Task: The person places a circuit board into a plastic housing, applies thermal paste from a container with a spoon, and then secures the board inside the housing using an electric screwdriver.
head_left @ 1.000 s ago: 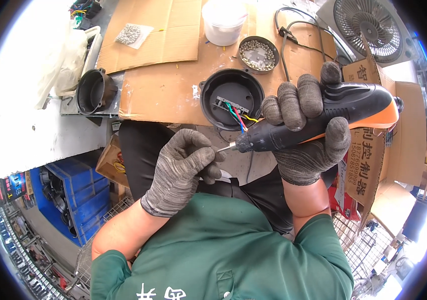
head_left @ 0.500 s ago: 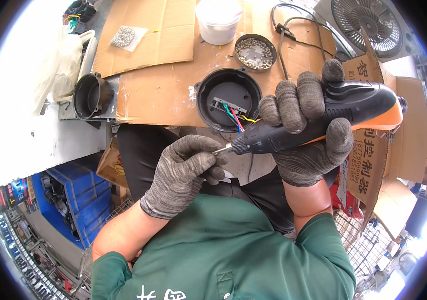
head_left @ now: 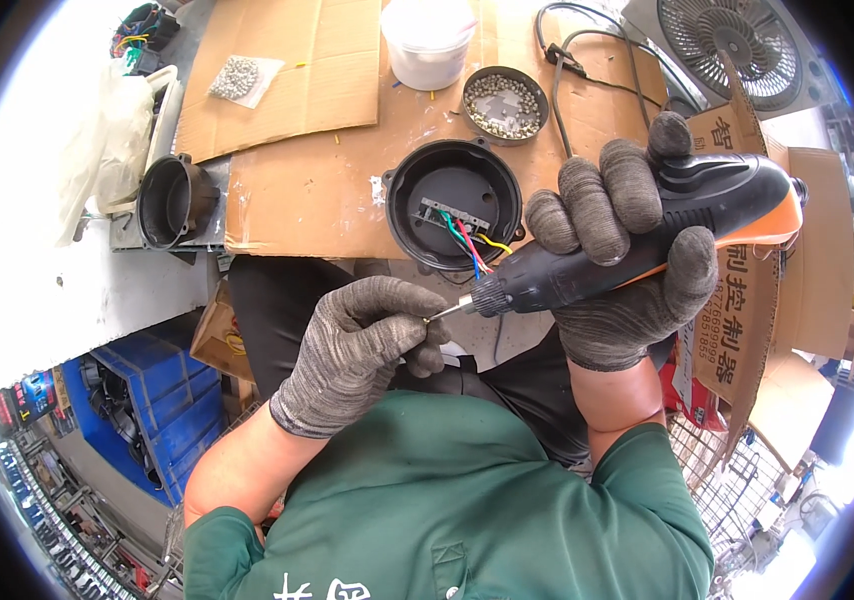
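Over the lap (head_left: 532, 385), the left hand (head_left: 362, 345) is bending inward, pinching the bit (head_left: 455, 306) near its tip, while the right hand (head_left: 607, 240) is grasping the driver (head_left: 687, 215), its fingers curling over the body. On the counter (head_left: 287, 190), a black cup (head_left: 172, 200) is sitting leftmost; a white bucket (head_left: 427, 65) is standing behind; a black case (head_left: 447, 180) is holding a terminal block (head_left: 452, 215) and wires (head_left: 472, 245); a round tray (head_left: 492, 134) is carrying small metal parts (head_left: 522, 125). More of the bit is showing than half a second ago.

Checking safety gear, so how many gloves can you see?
2: one on the left hand, by the tip of the bit; one on the right hand, around the power screwdriver. Others could be hidden.
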A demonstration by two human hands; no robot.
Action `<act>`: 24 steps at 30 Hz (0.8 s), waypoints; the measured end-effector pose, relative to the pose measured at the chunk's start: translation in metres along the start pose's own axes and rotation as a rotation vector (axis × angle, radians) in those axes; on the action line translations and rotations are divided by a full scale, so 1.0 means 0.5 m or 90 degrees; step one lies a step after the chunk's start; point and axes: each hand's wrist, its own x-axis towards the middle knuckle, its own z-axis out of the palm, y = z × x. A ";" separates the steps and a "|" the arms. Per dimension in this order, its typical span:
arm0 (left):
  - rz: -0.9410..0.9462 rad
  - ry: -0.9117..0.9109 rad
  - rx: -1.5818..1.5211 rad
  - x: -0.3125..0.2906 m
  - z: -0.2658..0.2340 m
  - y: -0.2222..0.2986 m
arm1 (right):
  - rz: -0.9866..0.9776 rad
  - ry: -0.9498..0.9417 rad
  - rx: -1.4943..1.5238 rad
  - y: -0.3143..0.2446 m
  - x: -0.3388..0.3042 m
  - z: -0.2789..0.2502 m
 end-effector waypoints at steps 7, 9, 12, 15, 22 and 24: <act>0.104 0.054 0.203 0.002 0.021 0.012 | -0.006 0.021 -0.018 0.013 0.002 -0.004; 0.160 0.034 0.319 0.007 0.016 0.012 | -0.006 0.009 -0.017 0.016 0.002 -0.005; 0.177 0.016 0.339 0.021 0.014 0.019 | -0.024 0.020 -0.015 0.015 0.004 -0.006; 0.187 -0.056 0.436 0.040 0.022 0.053 | -0.060 0.036 0.008 0.001 0.011 -0.005; 0.432 0.047 0.914 0.132 -0.001 0.120 | -0.169 -0.037 -0.157 -0.036 0.022 -0.055; 0.418 0.030 0.986 0.162 -0.005 0.129 | -0.168 -0.066 -0.211 -0.039 0.026 -0.073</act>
